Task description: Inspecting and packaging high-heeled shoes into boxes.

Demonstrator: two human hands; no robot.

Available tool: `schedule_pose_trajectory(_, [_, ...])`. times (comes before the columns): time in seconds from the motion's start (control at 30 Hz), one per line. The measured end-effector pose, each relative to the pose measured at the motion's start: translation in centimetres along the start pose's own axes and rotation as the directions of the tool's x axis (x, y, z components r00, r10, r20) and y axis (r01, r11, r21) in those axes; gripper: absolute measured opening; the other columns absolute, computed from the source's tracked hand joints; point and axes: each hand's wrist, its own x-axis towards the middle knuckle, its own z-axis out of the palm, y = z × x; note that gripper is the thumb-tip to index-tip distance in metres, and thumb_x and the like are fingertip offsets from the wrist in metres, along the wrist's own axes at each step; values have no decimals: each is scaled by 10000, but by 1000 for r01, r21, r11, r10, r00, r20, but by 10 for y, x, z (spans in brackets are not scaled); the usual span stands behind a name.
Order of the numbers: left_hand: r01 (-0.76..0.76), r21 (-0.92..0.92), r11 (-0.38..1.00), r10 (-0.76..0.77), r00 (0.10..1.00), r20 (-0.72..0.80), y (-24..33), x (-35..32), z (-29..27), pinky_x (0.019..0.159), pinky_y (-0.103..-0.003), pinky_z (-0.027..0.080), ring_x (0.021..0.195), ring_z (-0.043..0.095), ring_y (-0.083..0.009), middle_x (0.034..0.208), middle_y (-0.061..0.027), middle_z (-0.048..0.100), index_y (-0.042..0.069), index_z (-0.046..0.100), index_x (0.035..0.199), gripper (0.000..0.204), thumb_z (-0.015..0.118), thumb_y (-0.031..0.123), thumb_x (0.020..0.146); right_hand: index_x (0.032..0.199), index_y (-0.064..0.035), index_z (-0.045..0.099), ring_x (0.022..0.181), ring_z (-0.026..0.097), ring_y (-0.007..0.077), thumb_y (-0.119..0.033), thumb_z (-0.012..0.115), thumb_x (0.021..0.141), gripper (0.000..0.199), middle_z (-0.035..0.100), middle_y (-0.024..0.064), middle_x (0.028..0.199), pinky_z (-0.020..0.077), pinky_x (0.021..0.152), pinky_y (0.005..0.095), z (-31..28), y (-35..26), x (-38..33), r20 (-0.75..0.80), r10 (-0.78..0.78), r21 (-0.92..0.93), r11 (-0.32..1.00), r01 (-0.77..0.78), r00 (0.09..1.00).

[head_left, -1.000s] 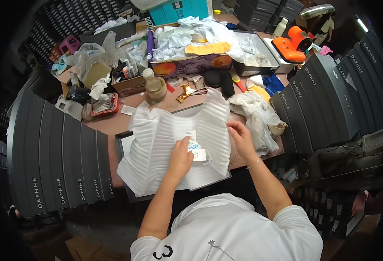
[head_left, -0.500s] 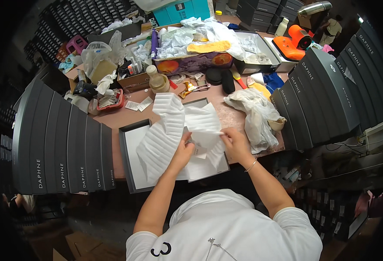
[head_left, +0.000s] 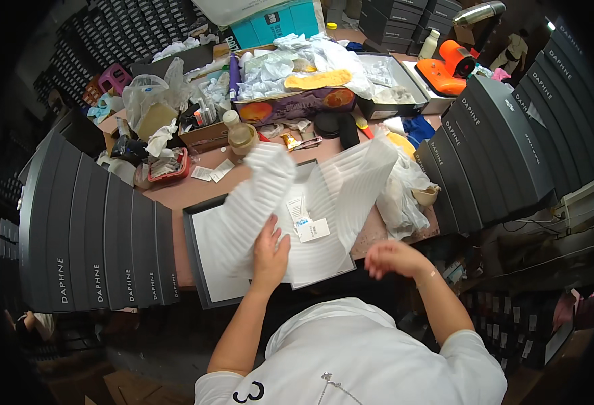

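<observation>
A shallow dark grey shoebox (head_left: 194,260) with a white inside lies before me. White ribbed foam wrap (head_left: 260,192) spreads over it, its left part bunched up and its right flap (head_left: 364,182) standing up. Between the two parts lie white paper tags (head_left: 314,231) with a small blue piece beside them. My left hand (head_left: 270,255) rests on the lower edge of the foam's left part, fingers extended and thumb apart. Off the box's right corner, my right hand (head_left: 393,260) is in the air, slightly blurred, its fingers loosely bent with nothing seen in them.
Dark shoeboxes stand in rows at left (head_left: 87,229) and right (head_left: 472,148). Crumpled white plastic (head_left: 401,202) lies right of the foam. Behind are a glass jar (head_left: 241,137), a red basket (head_left: 175,167), a purple carton (head_left: 297,106) full of crumpled paper and an orange device (head_left: 445,74).
My right hand has let go of the foam and moved down to the right. The right flap now stands raised, showing the tags. My left hand has shifted slightly down and left.
</observation>
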Motion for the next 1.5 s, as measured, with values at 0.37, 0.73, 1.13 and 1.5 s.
schedule_pose_trajectory(0.37, [-391, 783, 483, 440, 882, 168, 23, 11, -30, 1088, -428, 304, 1329, 364, -370, 1392, -257, 403, -12, 341, 1407, 548, 553, 148, 928, 1355, -33, 408, 1310, 310, 482, -285, 657, 828, 635, 357, 253, 1423, 259, 1054, 592, 111, -45, 119, 51, -654, -995, -100, -20, 755])
schedule_pose_trajectory(0.73, [-174, 857, 485, 261, 964, 48, 14, 19, -21, 1001, -435, 374, 1235, 425, -419, 1343, -277, 434, -67, 428, 1325, 591, 633, 250, 870, 1291, 59, 424, 1241, 394, 423, -341, 607, 870, 609, 460, 273, 1273, 283, 1046, 549, 32, -31, 81, -65, -726, -998, 44, -48, 684])
schedule_pose_trajectory(1.13, [443, -118, 889, -436, 897, 76, -73, 9, -21, 1032, -370, 372, 1259, 443, -289, 1378, -238, 426, -87, 308, 1392, 761, 628, 382, 887, 1324, 72, 394, 1013, 551, 488, -217, 454, 870, 542, 577, 347, 1068, 428, 895, 477, -17, 3, 96, -200, -371, -828, 558, 46, 907])
schedule_pose_trajectory(1.5, [213, -440, 872, -246, 969, -20, -25, 0, -15, 1073, -380, 303, 1309, 371, -300, 1437, -221, 349, 7, 226, 1454, 812, 594, 443, 876, 1431, 68, 268, 1338, 349, 273, -255, 464, 978, 590, 363, 191, 1453, 266, 1096, 325, 35, 14, 96, -165, -401, -279, 895, 348, 901])
